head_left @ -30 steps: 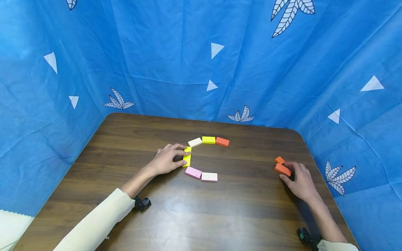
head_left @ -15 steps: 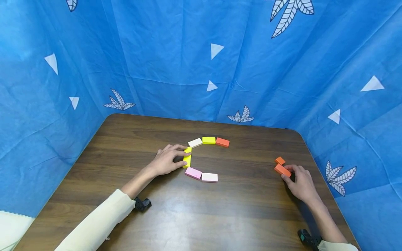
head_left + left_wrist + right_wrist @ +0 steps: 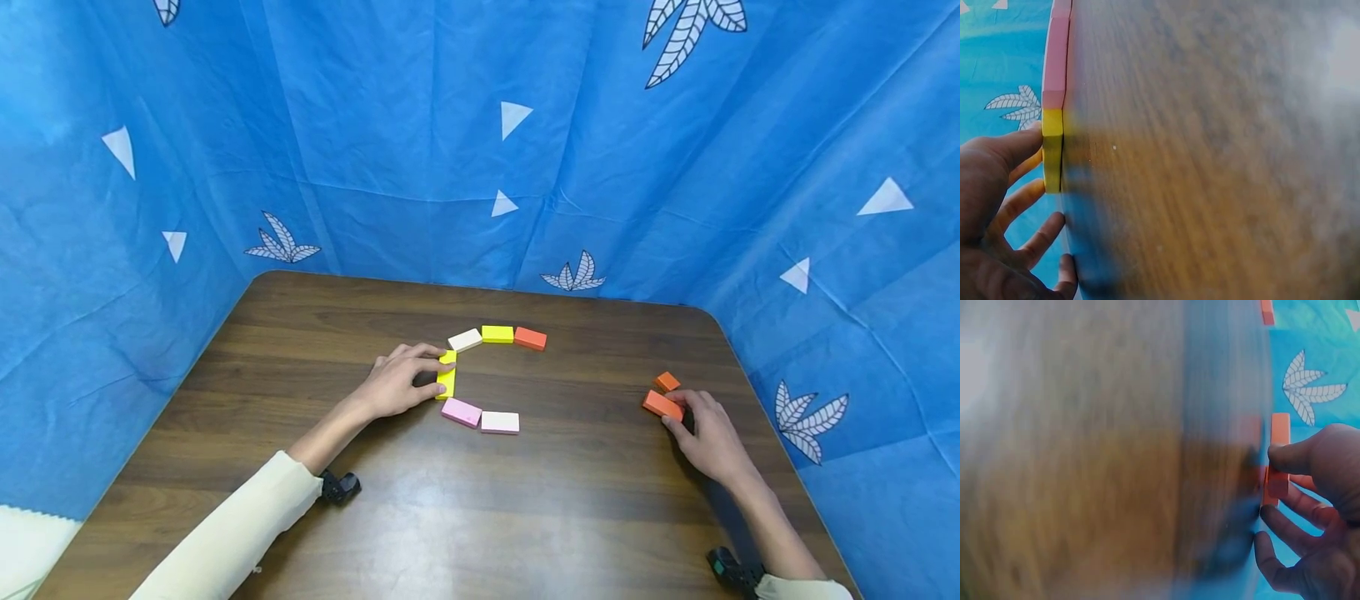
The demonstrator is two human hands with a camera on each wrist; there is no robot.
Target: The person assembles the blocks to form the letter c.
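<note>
My left hand (image 3: pixel 401 383) lies over a yellow block (image 3: pixel 446 385), thumb and fingertips on it, in the middle of the table. In the left wrist view this yellow block (image 3: pixel 1052 153) stands end to end with a pink block (image 3: pixel 1055 62). Over on the right, my right hand (image 3: pixel 712 437) pinches an orange block (image 3: pixel 662 405) between thumb and fingers. The right wrist view shows the held orange block (image 3: pixel 1280 428) just above the tabletop. Close behind it lies another orange block (image 3: pixel 667 381).
Beyond the left hand, a cream block (image 3: pixel 465 340), a yellow block (image 3: pixel 497 334) and a red-orange block (image 3: pixel 530 338) form a curve. Nearer are a pink block (image 3: pixel 461 412) and a pale pink block (image 3: pixel 500 422). Blue cloth (image 3: pixel 390 167) surrounds the wooden table (image 3: pixel 585 500).
My right hand has moved slightly left with the orange block, opening a small shift from the other orange block. The left hand has stayed on the yellow block.
</note>
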